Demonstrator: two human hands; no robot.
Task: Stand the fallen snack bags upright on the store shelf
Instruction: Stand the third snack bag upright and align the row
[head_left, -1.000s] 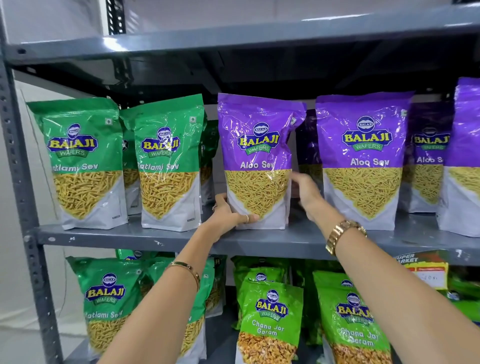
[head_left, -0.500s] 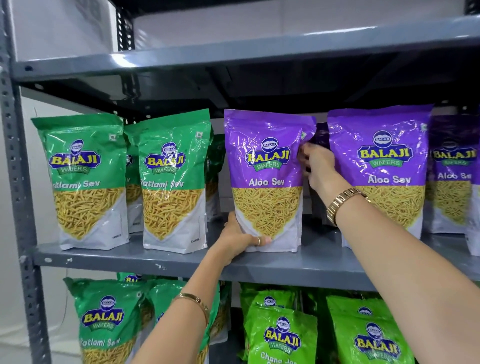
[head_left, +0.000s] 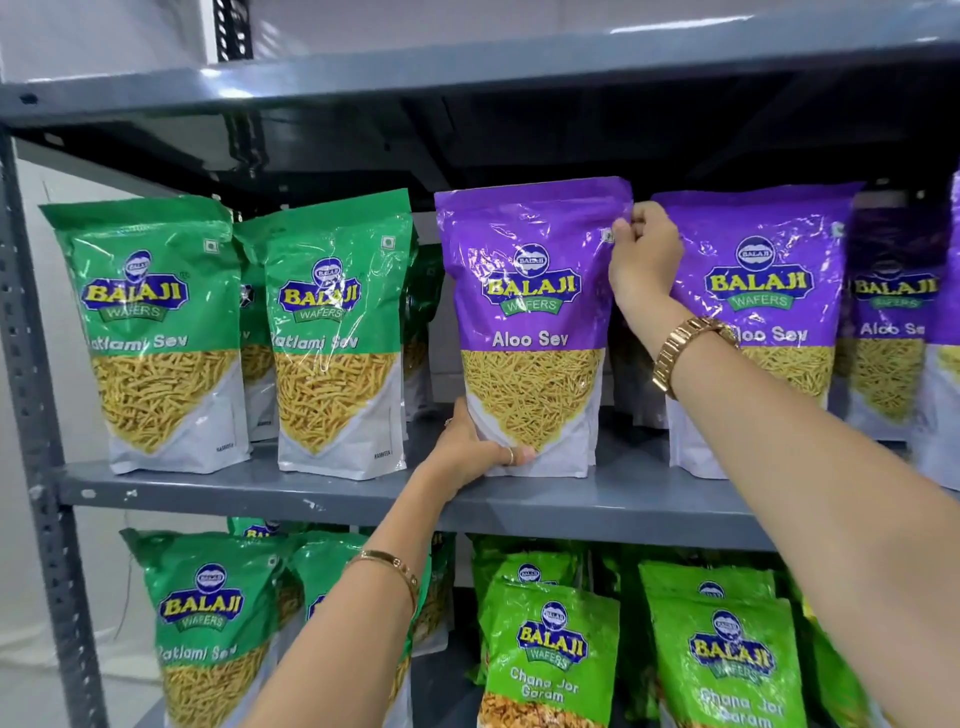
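A purple Aloo Sev bag (head_left: 530, 322) stands upright at the middle of the grey shelf (head_left: 322, 491). My left hand (head_left: 475, 449) grips its lower left corner, thumb across the front. My right hand (head_left: 644, 257) pinches the bag's top right corner. Another purple Aloo Sev bag (head_left: 763, 291) stands upright just to the right, partly behind my right wrist. Two green Ratlami Sev bags (head_left: 156, 332) (head_left: 337, 332) stand upright on the left of the same shelf.
More purple bags (head_left: 891, 322) fill the shelf's right end, with others behind the front row. The shelf below holds green Ratlami Sev bags (head_left: 208, 618) and Chana Jor Garam bags (head_left: 550, 654). A steel upright (head_left: 26, 364) bounds the left; another shelf (head_left: 467, 73) hangs close above.
My right hand has climbed from the bag's lower right side up to its top right corner. My left hand has stayed at the bottom left corner. The view has tilted upward.
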